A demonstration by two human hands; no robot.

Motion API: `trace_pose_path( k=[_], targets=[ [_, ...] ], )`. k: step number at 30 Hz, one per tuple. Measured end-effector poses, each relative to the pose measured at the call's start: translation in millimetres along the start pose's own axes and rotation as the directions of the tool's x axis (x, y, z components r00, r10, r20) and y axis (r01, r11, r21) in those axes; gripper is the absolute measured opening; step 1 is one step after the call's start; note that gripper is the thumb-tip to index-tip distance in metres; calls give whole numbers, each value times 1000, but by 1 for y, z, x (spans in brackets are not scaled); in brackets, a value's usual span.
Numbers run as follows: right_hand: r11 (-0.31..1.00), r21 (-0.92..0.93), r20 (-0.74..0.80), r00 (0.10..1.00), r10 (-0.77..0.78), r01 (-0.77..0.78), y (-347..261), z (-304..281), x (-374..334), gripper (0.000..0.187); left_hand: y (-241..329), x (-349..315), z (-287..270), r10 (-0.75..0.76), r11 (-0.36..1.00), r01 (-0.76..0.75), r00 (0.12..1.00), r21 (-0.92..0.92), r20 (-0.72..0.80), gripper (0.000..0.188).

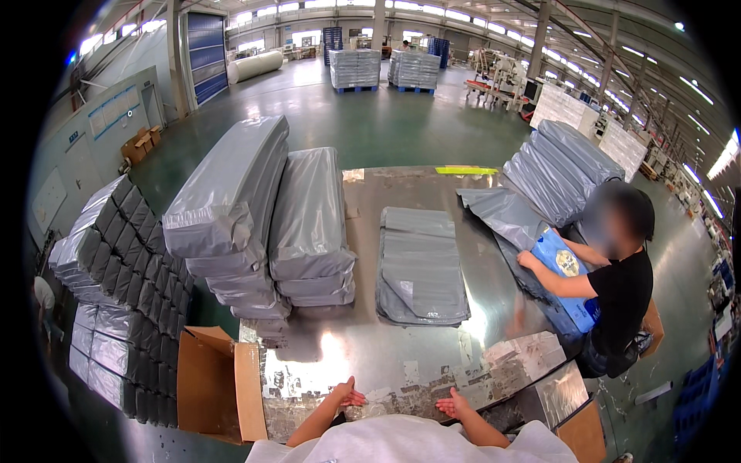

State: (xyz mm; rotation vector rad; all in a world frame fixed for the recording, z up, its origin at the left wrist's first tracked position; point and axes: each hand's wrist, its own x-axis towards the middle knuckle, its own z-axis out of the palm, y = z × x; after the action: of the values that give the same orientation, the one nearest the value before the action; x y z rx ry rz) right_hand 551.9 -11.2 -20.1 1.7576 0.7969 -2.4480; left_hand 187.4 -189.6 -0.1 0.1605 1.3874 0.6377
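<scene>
Your left hand [351,394] and right hand [454,403] are empty at the near edge of the table [378,351], fingers loosely spread. The low pile of grey bags [421,266] lies mid-table; taller stacks [310,208] stand along the table's left side.

the near edge of the metal table [363,339] is partly hidden by the light shirt [409,440], which the lower picture edge cuts off. at the near right corner, a cardboard box [584,432] runs out of the picture. beside the right edge, the co-worker's face [607,220] is blurred, and a forearm [570,286] obscures part of the blue package [549,251]. beyond the left edge, a person [44,297] is cut off by the dark picture rim.
</scene>
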Motion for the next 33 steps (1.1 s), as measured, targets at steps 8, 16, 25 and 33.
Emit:
trace_pose_path(
  k=[8,16,25,33],
  targets=[
    [1000,4,6,1000,-6,6,0,0,2,71,-1,0,1,-3,1000,3,1000,-11,-9,80],
    [1000,24,4,1000,-8,8,1,0,1,72,0,-4,3,21,1000,-21,1000,-14,-8,80],
    [1000,-5,-4,1000,-14,14,1,-2,3,75,-1,-1,1,-9,1000,9,1000,12,5,79],
    [1000,11,14,1000,-3,3,0,0,0,71,-1,1,0,-15,1000,15,1000,15,-2,80]
  ],
)
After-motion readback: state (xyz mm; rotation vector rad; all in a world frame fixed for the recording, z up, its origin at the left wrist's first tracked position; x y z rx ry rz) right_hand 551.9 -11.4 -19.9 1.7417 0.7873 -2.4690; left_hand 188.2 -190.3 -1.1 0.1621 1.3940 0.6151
